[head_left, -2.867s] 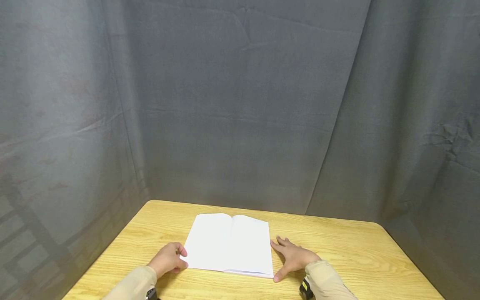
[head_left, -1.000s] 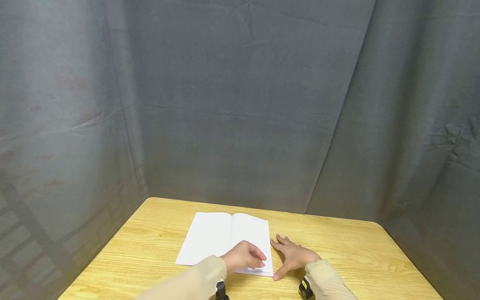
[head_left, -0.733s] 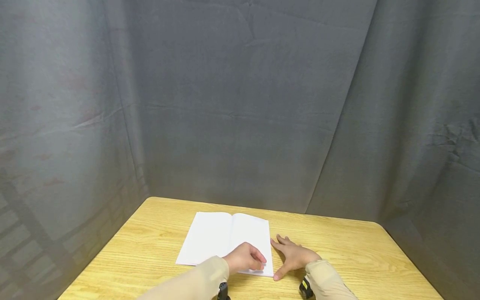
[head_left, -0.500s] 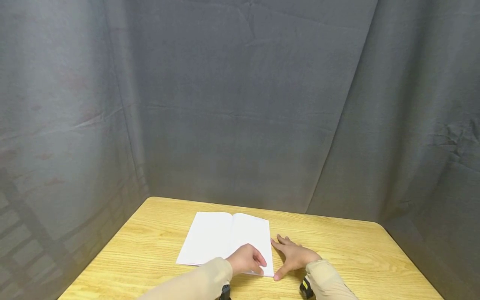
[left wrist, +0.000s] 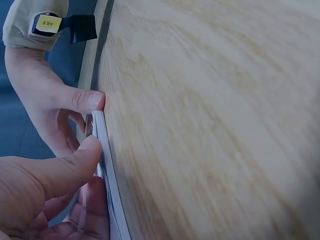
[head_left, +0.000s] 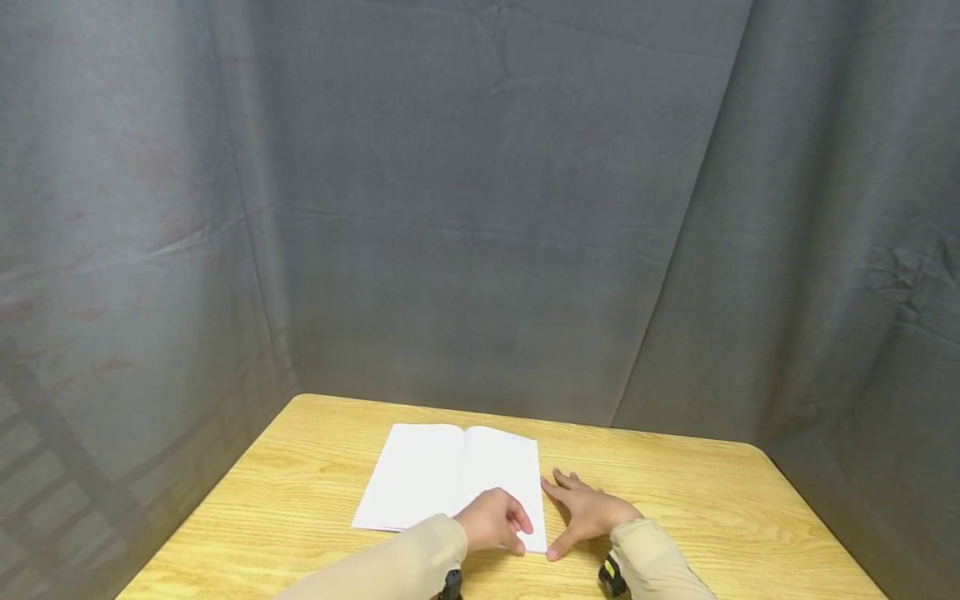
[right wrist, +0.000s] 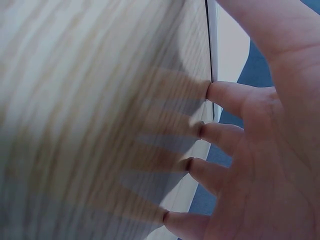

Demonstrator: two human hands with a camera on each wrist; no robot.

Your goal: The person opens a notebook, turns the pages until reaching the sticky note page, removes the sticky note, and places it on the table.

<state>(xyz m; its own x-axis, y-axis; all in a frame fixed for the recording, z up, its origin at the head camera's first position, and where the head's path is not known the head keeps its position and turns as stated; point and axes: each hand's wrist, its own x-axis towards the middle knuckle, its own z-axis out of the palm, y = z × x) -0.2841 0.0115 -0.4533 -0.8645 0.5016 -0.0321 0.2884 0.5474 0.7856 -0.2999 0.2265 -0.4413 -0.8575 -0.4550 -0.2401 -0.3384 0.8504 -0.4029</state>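
Observation:
An open book with white, seemingly blank pages lies flat on the wooden table. My left hand is over the lower part of its right page, the forearm crossing in front of the book. In the left wrist view, the left thumb touches the stacked page edges, its other fingers bent and apart from it. My right hand rests with spread fingers beside the book, the thumb at its lower right corner. In the right wrist view, the right fingertips touch the tabletop along the book's side.
The light wooden table extends on both sides of the book. Grey cloth hangs behind it and at both sides. A dark device with a yellow label is strapped on the right wrist.
Earlier, my left hand held the book's left edge; it has since crossed to the lower right page. Its thumb has slid down to the near edge. The right hand stays in place.

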